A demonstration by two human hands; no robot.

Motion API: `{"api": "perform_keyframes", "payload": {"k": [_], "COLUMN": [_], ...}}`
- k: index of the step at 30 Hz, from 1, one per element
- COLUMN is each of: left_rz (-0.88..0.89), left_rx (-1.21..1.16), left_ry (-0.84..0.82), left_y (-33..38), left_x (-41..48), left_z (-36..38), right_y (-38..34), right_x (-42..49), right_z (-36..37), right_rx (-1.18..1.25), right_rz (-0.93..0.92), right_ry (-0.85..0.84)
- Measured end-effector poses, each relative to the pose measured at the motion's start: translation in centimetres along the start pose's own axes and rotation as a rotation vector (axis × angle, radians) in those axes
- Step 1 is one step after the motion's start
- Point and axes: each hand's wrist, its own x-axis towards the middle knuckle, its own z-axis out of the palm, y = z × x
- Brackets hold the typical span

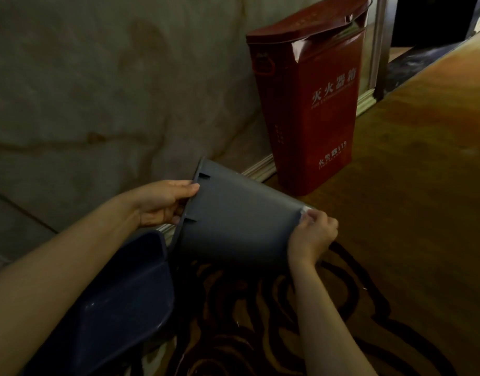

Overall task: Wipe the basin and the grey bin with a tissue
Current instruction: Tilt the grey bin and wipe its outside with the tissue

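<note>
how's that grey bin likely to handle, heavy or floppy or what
Probably light: the left hand holds the grey bin tilted off the carpet by its rim alone. Likely stiff, since its walls stay straight while the right hand presses a tissue at its base. Tapered and round, it may roll if laid down.

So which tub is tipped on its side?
The grey plastic bin, held sideways between the left hand and right hand. The dark blue basin and red box aren't held.

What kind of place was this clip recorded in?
Probably a hotel or office corridor: a red fire extinguisher box stands against a marble-look wall, on patterned carpet, near a doorway.
</note>
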Motion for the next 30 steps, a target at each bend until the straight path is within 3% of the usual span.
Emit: {"api": "perform_keyframes", "payload": {"k": [6,8,10,15,20,26,30], "left_rz": [0.006,0.007,0.003,-0.007,-0.011,-0.007,-0.094], "left_rx": [0.048,0.093,0.117,0.111,0.096,0.032,0.062], "left_ry": [-0.007,-0.019,-0.045,-0.120,-0.126,-0.128,-0.090], "left_y": [-0.4,-0.7,-0.9,-1.5,-1.4,-0.3,1.5], "left_x": [0.0,0.0,0.0,0.1,0.6,0.5,1.3], "left_z": [-0.3,-0.4,-0.8,-1.8,-2.2,-1.8,-0.6], "right_y": [-6.7,-8.3,-8.8,-5.2,0.6,1.3,1.6], "right_x": [-8.1,-7.8,-5.7,0.4,1.1,2.1,1.3], "right_z": [2.8,3.3,3.4,1.7,-1.6,-2.5,-2.6], "right_rx": [0.184,0.221,0.222,-0.004,-0.081,-0.060,-0.059], "right_rz": [-0.537,-0.618,-0.536,-0.132,0.042,0.080,0.046], "right_ry": [-0.255,-0.281,-0.255,-0.226,-0.016,-0.046,-0.048]}}
